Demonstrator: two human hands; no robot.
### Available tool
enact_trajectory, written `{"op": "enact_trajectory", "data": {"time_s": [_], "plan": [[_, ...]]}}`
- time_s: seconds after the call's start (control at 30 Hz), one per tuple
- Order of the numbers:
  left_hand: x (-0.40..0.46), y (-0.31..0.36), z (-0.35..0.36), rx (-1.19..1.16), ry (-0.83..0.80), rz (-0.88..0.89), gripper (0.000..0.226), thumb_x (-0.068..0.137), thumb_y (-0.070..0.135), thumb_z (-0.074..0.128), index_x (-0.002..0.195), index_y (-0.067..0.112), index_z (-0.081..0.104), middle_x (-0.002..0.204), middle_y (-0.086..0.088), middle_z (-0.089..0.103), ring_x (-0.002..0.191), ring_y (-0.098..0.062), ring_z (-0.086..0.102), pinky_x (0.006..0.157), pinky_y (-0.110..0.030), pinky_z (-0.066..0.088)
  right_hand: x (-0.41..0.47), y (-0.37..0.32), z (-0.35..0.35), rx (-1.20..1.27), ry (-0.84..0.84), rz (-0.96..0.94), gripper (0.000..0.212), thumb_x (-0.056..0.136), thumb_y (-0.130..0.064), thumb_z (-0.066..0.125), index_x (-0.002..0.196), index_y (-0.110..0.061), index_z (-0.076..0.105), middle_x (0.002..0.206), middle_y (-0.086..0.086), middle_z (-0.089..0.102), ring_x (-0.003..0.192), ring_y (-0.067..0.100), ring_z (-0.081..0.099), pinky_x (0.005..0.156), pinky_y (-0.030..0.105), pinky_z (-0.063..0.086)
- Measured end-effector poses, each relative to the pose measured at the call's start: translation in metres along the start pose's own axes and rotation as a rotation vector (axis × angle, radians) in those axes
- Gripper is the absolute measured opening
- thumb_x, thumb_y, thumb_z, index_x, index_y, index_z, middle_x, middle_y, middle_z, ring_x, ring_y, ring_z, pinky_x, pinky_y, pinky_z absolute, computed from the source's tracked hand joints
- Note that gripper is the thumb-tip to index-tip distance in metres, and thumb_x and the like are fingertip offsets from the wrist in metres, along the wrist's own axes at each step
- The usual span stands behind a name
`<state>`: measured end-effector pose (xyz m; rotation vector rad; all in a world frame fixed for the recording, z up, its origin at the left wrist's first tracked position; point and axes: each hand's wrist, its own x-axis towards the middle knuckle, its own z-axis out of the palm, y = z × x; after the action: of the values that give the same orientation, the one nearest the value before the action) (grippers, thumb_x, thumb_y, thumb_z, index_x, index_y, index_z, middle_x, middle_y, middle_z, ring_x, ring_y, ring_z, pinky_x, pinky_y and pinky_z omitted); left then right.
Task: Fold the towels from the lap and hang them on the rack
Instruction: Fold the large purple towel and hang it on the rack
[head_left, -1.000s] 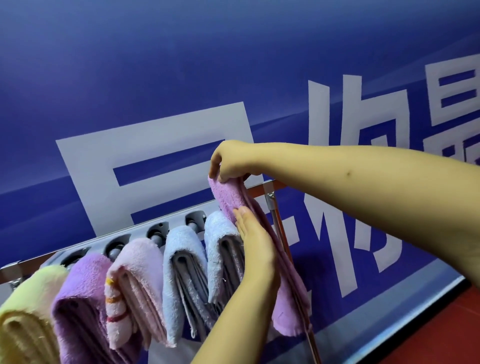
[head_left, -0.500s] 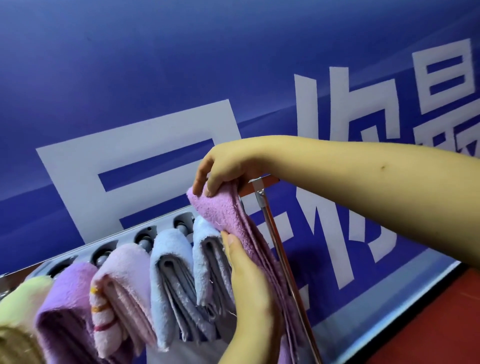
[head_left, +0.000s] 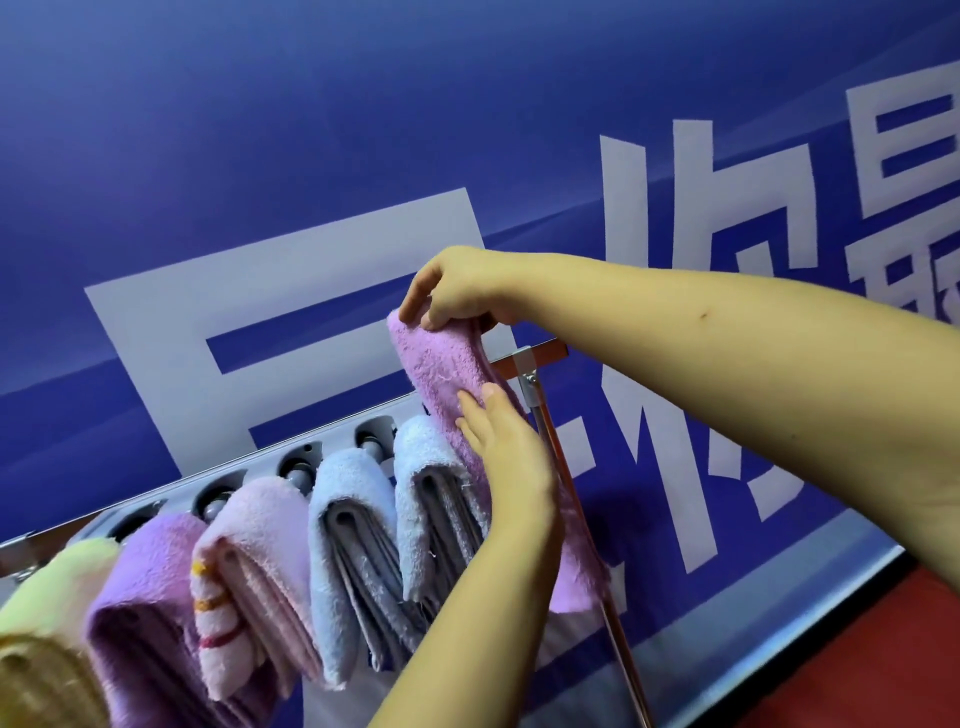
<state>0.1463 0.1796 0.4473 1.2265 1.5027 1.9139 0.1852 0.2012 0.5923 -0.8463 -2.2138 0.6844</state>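
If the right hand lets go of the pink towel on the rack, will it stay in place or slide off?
The pink towel is soft terry that bends over the rack, so probably floppy. Its fuzzy pile likely grips rather than slips. The longer part seems to hang on the near side under the left hand, so it might creep off if the right hand lets go.

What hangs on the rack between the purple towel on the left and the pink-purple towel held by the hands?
In the head view, three folded towels hang there: a pale pink striped towel, then two light blue towels.
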Motion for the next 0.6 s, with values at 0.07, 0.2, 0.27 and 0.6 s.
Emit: {"op": "enact_trajectory", "data": {"time_s": [0.07,0.2,0.27,0.6], "plan": [[0.003,0.003,-0.002,0.037,0.016,0.029,0.058,0.097,0.038,0.036,0.151,0.027,0.017,0.158,0.003,0.021,0.144,-0.019,0.023,0.117,-0.04,0.022,0.003,0.007,-0.012,0.061,0.091,0.04,0.029,0.087,0.003,0.054,0.101,-0.017,0.07,0.094,0.007,0.057,0.07,0.017,0.052,0.049,0.022,0.044],[0.013,0.002,-0.006,0.175,-0.075,0.094,0.066,0.093,0.039,0.046,0.151,0.021,0.019,0.158,0.0,0.024,0.143,-0.019,0.025,0.117,-0.042,0.023,0.007,0.032,-0.033,0.197,0.237,0.177,0.03,0.087,0.005,0.052,0.102,-0.014,0.069,0.1,0.011,0.057,0.08,0.022,0.053,0.056,0.025,0.047],[0.016,0.004,-0.009,0.291,-0.116,0.166,0.075,0.085,0.039,0.057,0.149,0.019,0.024,0.153,-0.001,0.033,0.139,-0.02,0.033,0.113,-0.042,0.03,0.008,0.048,-0.041,0.279,0.293,0.258,0.03,0.087,0.006,0.051,0.102,-0.013,0.068,0.091,0.01,0.057,0.072,0.019,0.051,0.055,0.025,0.046],[0.035,0.027,-0.018,1.118,-0.332,0.484,0.059,0.078,-0.002,0.053,0.134,0.011,0.041,0.122,-0.016,0.049,0.11,-0.034,0.05,0.08,-0.038,0.04,-0.027,0.15,-0.04,0.728,0.284,0.654,0.034,0.088,0.005,0.047,0.114,-0.01,0.062,0.08,0.008,0.06,0.065,0.013,0.055,0.065,0.021,0.05]]}}
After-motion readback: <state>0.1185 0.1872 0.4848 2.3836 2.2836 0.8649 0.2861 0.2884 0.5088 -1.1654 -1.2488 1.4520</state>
